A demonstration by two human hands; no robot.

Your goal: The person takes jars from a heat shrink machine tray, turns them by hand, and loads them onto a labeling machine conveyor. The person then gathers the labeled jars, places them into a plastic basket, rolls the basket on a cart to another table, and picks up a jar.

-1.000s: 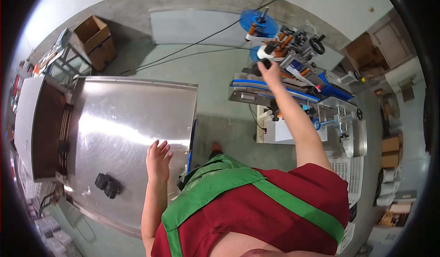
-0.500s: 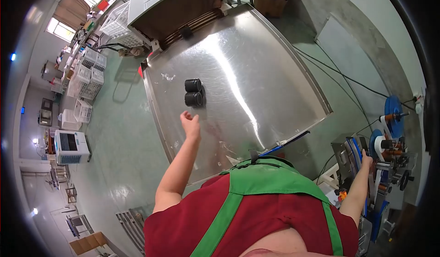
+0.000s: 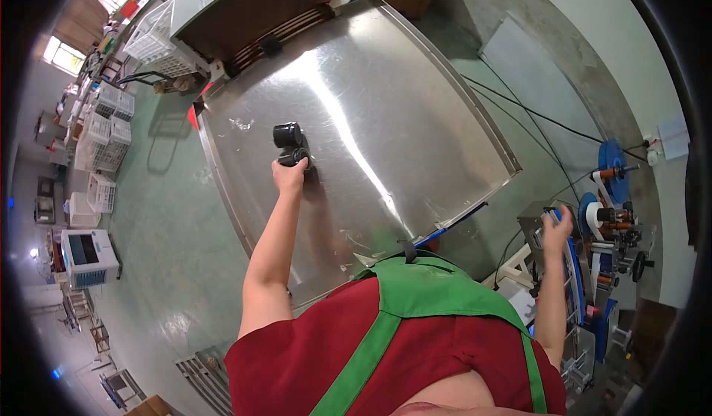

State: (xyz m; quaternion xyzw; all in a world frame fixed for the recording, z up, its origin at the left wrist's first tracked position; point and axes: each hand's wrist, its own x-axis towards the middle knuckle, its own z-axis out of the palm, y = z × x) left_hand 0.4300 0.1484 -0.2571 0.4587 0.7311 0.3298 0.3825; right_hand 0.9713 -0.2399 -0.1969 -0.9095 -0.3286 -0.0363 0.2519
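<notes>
Two black cylindrical jars lie close together on the metal table (image 3: 371, 97). My left hand (image 3: 289, 175) is closed on the nearer black jar (image 3: 291, 156). The farther black jar (image 3: 286, 135) lies just beyond it, untouched by my fingers. Off to the right, my right hand (image 3: 558, 229) is raised at the near end of the labelling machine (image 3: 604, 256), fingers apart, with nothing visible in it.
A box-like machine (image 3: 245, 4) stands at the table's far end. White crates (image 3: 111, 138) and an air cooler (image 3: 89, 256) are on the left. Blue reels (image 3: 613, 167) and black cables (image 3: 534, 112) are at the right, near the wall.
The view has swung left toward the table. My left hand has reached forward and taken hold of the nearer jar. My right hand has let go of a dark object at the labelling machine.
</notes>
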